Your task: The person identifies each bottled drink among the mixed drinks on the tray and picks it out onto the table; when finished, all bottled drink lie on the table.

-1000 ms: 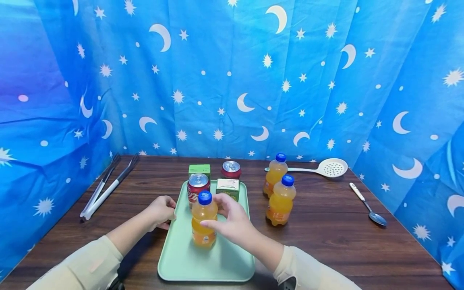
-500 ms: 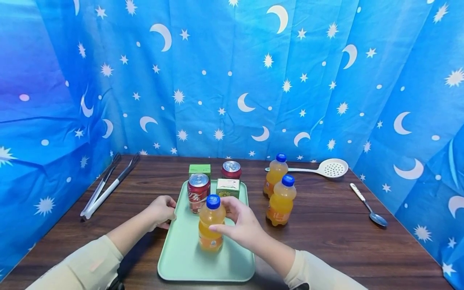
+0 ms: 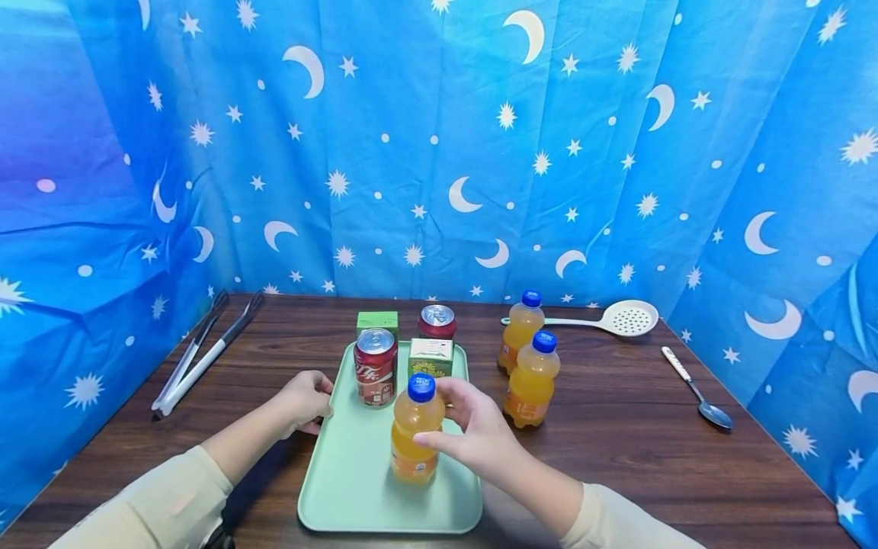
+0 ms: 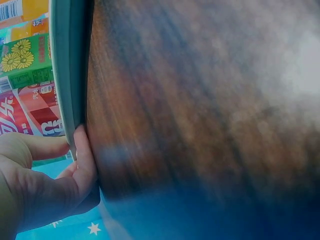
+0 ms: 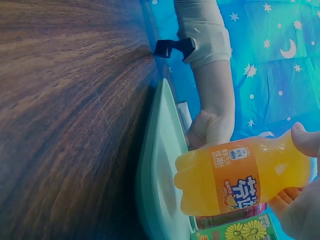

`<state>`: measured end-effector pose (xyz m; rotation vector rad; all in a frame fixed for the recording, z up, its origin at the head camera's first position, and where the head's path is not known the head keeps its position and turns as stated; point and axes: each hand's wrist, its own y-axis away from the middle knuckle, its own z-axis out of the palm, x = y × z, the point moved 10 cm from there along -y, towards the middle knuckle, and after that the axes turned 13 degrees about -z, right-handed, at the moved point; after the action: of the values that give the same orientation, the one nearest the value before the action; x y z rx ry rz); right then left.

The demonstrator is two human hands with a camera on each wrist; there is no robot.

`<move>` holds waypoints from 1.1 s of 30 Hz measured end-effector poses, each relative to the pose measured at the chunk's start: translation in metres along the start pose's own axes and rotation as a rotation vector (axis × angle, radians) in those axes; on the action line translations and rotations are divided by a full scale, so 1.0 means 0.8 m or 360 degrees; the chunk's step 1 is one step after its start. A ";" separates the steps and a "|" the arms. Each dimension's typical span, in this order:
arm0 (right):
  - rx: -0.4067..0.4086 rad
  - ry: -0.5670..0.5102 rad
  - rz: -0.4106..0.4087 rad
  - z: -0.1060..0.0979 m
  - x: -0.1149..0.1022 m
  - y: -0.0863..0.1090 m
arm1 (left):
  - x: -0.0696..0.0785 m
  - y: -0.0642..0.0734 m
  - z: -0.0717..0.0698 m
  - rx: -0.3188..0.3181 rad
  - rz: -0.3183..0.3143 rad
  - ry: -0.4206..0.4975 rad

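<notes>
My right hand (image 3: 473, 431) holds an orange soda bottle (image 3: 414, 442) with a blue cap by its upper part, thumb on the near side. The bottle is upright, its base close over the right half of a light green tray (image 3: 343, 492). In the right wrist view the orange label of the soda bottle (image 5: 237, 180) faces the camera. My left hand (image 3: 306, 402) pinches the tray's left rim; in the left wrist view thumb and fingers lie on either side of the tray edge (image 4: 65, 65). A red soda can (image 3: 376, 374) and a green drink carton (image 3: 432, 357) stand farther back on the tray.
Behind these are another green carton (image 3: 377, 320) and another red can (image 3: 437, 322). Two more orange soda bottles (image 3: 531, 385) stand right of the tray. Tongs (image 3: 199, 362) lie at left, a white slotted ladle (image 3: 629, 318) and a spoon (image 3: 700, 393) at right. Blue curtains enclose the table.
The right hand has moved the orange soda bottle rightward and slightly nearer over the tray, uncovering more of the red can. The left hand stays on the tray rim.
</notes>
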<state>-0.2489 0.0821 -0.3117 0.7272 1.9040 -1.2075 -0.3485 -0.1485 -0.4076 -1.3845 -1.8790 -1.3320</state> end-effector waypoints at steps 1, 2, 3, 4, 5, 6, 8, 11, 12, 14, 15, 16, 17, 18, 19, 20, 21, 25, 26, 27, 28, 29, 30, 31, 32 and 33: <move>0.0003 -0.0007 -0.0003 -0.002 -0.001 0.001 | 0.000 -0.001 0.000 0.0003 -0.0001 0.0000; 0.0004 -0.0013 -0.0006 -0.003 -0.002 0.003 | 0.000 -0.001 0.000 0.0007 -0.0001 0.0001; 0.0004 -0.0022 -0.0006 -0.005 -0.003 0.004 | 0.000 -0.002 -0.001 0.0009 0.0001 -0.0001; 0.0005 -0.0023 -0.0005 -0.007 -0.003 0.005 | 0.000 -0.002 -0.001 0.0012 0.0001 -0.0005; 0.0007 -0.0027 -0.0003 -0.009 -0.003 0.006 | 0.000 -0.002 -0.001 0.0015 0.0001 -0.0009; 0.0012 -0.0034 -0.0003 -0.011 -0.003 0.008 | -0.001 -0.003 -0.001 0.0017 0.0000 -0.0010; 0.0023 -0.0043 -0.0008 -0.015 -0.004 0.011 | -0.002 -0.003 -0.001 0.0021 -0.0002 -0.0013; 0.0049 -0.0021 -0.0012 -0.023 -0.006 0.017 | -0.003 -0.004 -0.001 0.0024 -0.0001 -0.0012; 0.0056 -0.0009 -0.0015 -0.025 -0.007 0.019 | -0.003 -0.004 -0.001 0.0023 0.0001 -0.0010; 0.0067 0.0017 -0.0023 -0.029 -0.007 0.023 | -0.003 -0.004 -0.001 0.0024 0.0005 -0.0008; 0.0072 0.0028 -0.0024 -0.031 -0.008 0.025 | -0.002 -0.004 -0.001 0.0024 0.0009 -0.0007; 0.0076 0.0030 -0.0031 -0.033 -0.009 0.027 | -0.002 -0.005 0.000 0.0023 0.0012 -0.0007; 0.0081 0.0019 -0.0030 -0.036 -0.009 0.029 | -0.002 -0.004 0.000 0.0021 0.0014 -0.0007; 0.0083 0.0011 -0.0031 -0.037 -0.010 0.031 | -0.002 -0.004 0.000 0.0023 0.0015 -0.0010; 0.0089 0.0000 -0.0023 -0.040 -0.010 0.032 | -0.002 -0.004 0.000 0.0023 0.0016 -0.0012; 0.0097 -0.0007 -0.0009 -0.042 -0.010 0.034 | -0.001 -0.004 0.000 0.0021 0.0016 -0.0013; 0.0106 -0.0016 0.0007 -0.044 -0.011 0.036 | -0.001 -0.003 0.000 0.0020 0.0017 -0.0014; 0.0130 -0.0015 0.0031 -0.055 -0.015 0.042 | 0.000 0.000 0.001 0.0016 0.0015 -0.0019; 0.0130 -0.0023 0.0022 -0.056 -0.017 0.043 | 0.000 0.000 0.001 0.0017 0.0014 -0.0021; 0.0131 -0.0032 0.0011 -0.058 -0.018 0.044 | 0.000 0.000 0.000 0.0017 0.0014 -0.0021; 0.0133 -0.0035 -0.0006 -0.060 -0.020 0.046 | 0.000 0.000 0.000 0.0017 0.0013 -0.0018; 0.0139 -0.0042 -0.0018 -0.062 -0.022 0.047 | 0.000 0.001 0.000 0.0016 0.0012 -0.0015; 0.0146 -0.0044 -0.0034 -0.065 -0.024 0.048 | 0.000 0.001 0.000 0.0017 0.0013 -0.0015; 0.0155 -0.0041 -0.0048 -0.067 -0.025 0.049 | 0.000 0.001 0.000 0.0016 0.0014 -0.0014; 0.0162 -0.0038 -0.0065 -0.069 -0.026 0.051 | 0.000 0.001 0.000 0.0014 0.0013 -0.0011; 0.0174 -0.0024 -0.0076 -0.072 -0.026 0.053 | 0.000 0.001 0.000 0.0012 0.0014 -0.0007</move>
<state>-0.2213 0.1502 -0.2991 0.7313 1.8638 -1.3522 -0.3478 -0.1481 -0.4072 -1.3915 -1.8771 -1.3175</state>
